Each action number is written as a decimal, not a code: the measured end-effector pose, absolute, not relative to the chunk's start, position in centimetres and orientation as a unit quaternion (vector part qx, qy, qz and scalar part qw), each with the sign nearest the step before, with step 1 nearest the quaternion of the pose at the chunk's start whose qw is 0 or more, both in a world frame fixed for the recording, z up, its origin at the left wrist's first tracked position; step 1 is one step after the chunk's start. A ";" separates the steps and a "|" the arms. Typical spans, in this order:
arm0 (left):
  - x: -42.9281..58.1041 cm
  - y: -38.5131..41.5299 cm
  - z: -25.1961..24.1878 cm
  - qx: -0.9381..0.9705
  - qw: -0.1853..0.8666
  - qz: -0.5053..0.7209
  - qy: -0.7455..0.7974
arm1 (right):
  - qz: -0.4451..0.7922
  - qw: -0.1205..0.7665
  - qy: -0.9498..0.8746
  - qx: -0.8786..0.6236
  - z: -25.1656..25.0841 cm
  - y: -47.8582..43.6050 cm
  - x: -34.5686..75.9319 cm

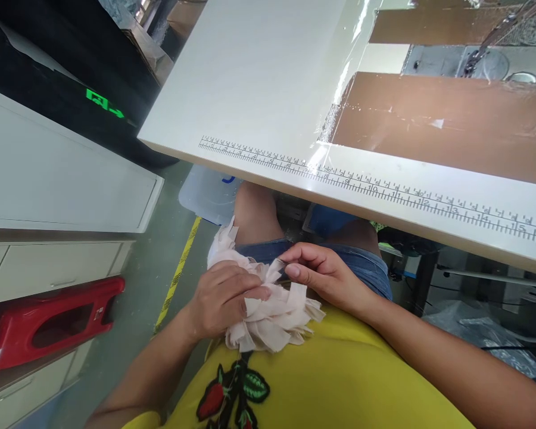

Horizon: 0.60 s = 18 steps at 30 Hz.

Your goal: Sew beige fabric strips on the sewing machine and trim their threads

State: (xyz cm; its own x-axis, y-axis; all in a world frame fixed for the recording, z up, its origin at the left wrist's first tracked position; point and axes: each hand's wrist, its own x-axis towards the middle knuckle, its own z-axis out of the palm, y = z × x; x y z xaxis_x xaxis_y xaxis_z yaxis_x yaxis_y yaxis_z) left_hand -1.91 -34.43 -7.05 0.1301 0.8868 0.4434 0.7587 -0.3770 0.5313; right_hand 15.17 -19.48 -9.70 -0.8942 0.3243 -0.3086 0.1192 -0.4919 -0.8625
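Note:
A bunch of pale pink, layered fabric strips [277, 319] lies over my lap and against my yellow top. My left hand [227, 295] is closed around the left part of the bunch, with its fingers curled over the fabric. At the upper right edge of the bunch, my right hand [319, 271] pinches the end of one pale strip between thumb and forefinger. Both hands are below the table's front edge, a short distance apart.
A white table [268, 77] with a printed ruler along its front edge spans the view above my lap. Sewing machine parts [477, 59] and brown covering [438, 125] are at its right. A red plastic stool [62, 322] and white cabinets [58, 268] stand at left.

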 end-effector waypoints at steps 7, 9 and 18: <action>-2.0 -34.2 -7.2 0.749 0.087 0.359 0.550 | 0.832 0.069 -0.503 -0.222 -9.9 -19.5 15.1; -2.0 -34.3 -7.3 0.750 0.087 0.356 0.550 | 0.832 0.067 -0.502 -0.226 -9.9 -19.5 15.1; -2.0 -34.2 -7.0 0.753 0.080 0.349 0.552 | 0.825 0.080 -0.511 -0.228 -9.9 -19.5 15.0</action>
